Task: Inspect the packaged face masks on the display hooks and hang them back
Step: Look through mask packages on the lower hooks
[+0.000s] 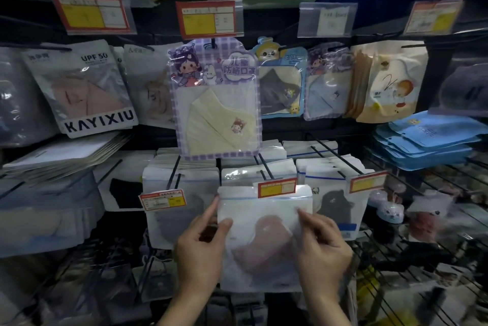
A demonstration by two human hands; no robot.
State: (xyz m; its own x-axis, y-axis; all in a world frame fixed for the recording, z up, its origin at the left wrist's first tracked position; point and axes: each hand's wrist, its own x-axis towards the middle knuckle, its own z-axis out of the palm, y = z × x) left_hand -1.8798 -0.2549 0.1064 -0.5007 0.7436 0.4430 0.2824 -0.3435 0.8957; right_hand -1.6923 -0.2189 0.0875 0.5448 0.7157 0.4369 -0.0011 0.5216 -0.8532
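Both hands on one mask packet (264,236) — left hand (199,251) pinches its left edge, forefinger stretched up the side; right hand (323,249) curls round the right edge. The packet sits upright before the lower hooks (266,167), beneath a red price tag (277,187).

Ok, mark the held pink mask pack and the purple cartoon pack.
pink mask pack (264,240): head view, centre of its translucent front.
purple cartoon pack (216,114): head view, upper part of its clear window.

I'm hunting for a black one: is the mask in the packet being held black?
No, the mask showing through the held packet looks pink, not black.
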